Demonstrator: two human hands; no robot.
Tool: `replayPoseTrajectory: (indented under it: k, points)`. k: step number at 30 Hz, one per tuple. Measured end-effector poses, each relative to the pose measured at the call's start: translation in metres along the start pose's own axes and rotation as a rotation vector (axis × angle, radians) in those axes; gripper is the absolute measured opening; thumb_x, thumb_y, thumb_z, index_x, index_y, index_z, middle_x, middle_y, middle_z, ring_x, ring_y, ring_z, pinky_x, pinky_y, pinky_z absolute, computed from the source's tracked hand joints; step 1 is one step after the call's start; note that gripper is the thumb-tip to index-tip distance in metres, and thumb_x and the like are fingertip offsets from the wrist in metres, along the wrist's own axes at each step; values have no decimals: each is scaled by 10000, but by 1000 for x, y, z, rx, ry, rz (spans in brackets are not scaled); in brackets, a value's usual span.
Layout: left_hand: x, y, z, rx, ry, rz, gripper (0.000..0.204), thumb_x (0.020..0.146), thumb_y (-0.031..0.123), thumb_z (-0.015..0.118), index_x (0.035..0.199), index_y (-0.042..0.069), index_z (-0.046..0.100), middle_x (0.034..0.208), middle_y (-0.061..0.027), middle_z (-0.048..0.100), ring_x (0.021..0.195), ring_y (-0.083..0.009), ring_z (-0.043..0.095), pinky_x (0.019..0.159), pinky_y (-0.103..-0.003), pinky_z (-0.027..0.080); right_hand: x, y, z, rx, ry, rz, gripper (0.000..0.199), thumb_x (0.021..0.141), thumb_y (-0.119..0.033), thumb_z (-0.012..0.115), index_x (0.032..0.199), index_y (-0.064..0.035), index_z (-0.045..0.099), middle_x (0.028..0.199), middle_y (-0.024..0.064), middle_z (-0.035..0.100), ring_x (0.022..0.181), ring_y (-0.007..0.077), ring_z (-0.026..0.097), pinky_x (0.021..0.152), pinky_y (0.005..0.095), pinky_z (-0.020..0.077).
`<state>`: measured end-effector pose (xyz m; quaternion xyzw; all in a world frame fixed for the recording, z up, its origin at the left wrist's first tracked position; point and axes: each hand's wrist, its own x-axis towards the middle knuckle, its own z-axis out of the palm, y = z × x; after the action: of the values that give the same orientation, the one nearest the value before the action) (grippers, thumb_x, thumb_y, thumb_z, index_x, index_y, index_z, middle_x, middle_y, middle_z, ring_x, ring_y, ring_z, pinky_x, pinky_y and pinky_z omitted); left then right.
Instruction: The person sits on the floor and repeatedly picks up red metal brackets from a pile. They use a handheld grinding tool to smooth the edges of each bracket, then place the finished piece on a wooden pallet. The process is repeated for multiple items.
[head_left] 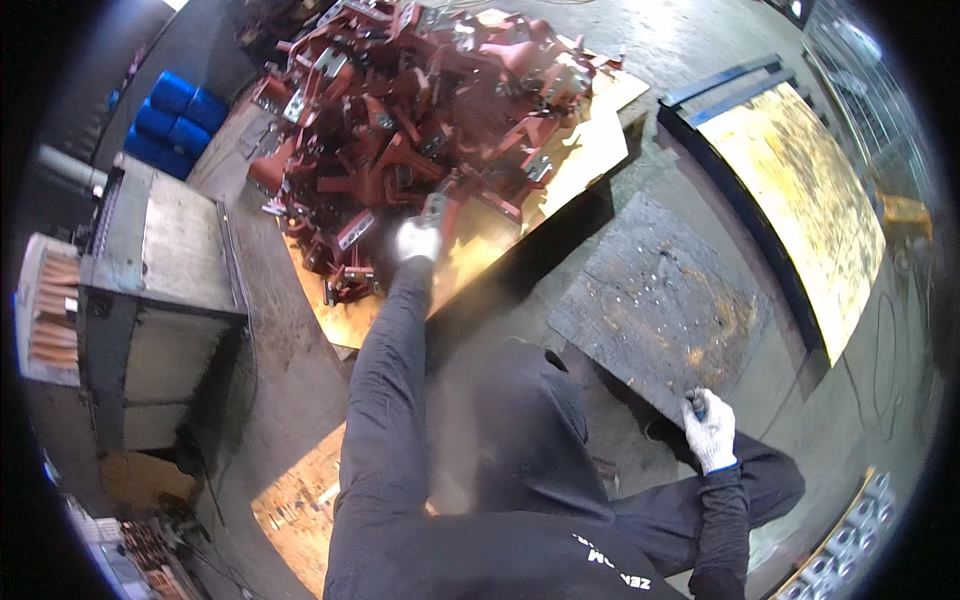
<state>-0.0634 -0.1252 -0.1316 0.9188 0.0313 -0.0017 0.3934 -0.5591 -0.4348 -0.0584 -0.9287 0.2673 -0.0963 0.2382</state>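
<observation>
My left hand (418,241), in a white glove, reaches forward to the near edge of a big pile of red-brown metal brackets (395,155). Its fingers look closed on the end of one red-brown metal bracket (440,208), though motion blurs the grip. Down at the right, beside my bent knee, my right hand (711,436) wears a white glove with a blue cuff edge. That hand is wrapped round a small dark cylindrical tool (698,404); only its end shows, so its kind is unclear.
The pile rests on a plywood sheet (470,262). A dark scuffed board (660,300) lies right of it, near a plywood-topped dark frame (800,190). On the left stand a grey metal cabinet (180,240) and blue bundles (175,120). Metal parts (855,535) line the lower right.
</observation>
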Motion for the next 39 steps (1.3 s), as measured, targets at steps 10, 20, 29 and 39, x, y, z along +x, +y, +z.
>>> replayPoseTrajectory:
  k: [10,20,29,39]
  points:
    - [2,1,-29,-110,166,134,221,893,134,563,1010,-34,647,912,-154,684,825,-242,641,770,-344,493,-18,-11,-41,93,7,148,157,760,-145,709,910,-99,695,802,103,685,756,292,666,704,349,512]
    - [-158,173,-83,324,-279,1060,153,847,79,583,993,64,625,914,-181,639,878,-382,618,758,-438,496,32,-89,-55,587,34,17,443,796,-13,590,1235,-68,592,1194,77,639,1092,171,603,859,295,508]
    - [-301,176,46,118,-827,1203,211,852,124,531,1037,84,626,978,-174,613,922,-361,611,808,-430,490,19,-35,1,543,-144,67,355,814,-170,689,1131,-15,646,997,140,693,880,239,661,796,329,515]
    - [-321,119,95,-389,-744,-283,486,956,469,490,1180,49,587,1082,-128,645,977,-267,622,859,-357,488,-3,-39,-11,859,-157,497,270,839,-127,705,1073,1,667,817,-12,653,677,54,533,633,235,452]
